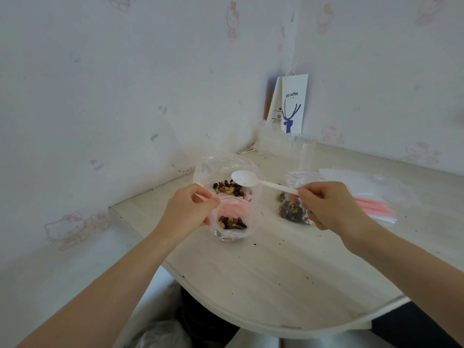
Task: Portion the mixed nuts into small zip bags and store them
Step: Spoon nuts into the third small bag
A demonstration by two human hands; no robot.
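Observation:
A small clear zip bag [232, 223] with a pink strip holds a little heap of mixed nuts; my left hand [188, 209] pinches its rim and holds it up over the table. Behind it sits a bigger clear bag [221, 169] with mixed nuts [228, 188] at its bottom. My right hand [329, 204] pinches the handle of a white plastic spoon [247, 178], whose empty bowl hovers above the bigger bag. A filled small bag of nuts [292, 209] lies on the table, partly hidden by my right hand.
A stack of empty zip bags with pink strips [371, 194] lies at the right. A white paper coffee bag [292, 106] leans in the wall corner, clear plastic [288, 146] before it. The white table [276, 272] has a rounded near edge, dotted with crumbs.

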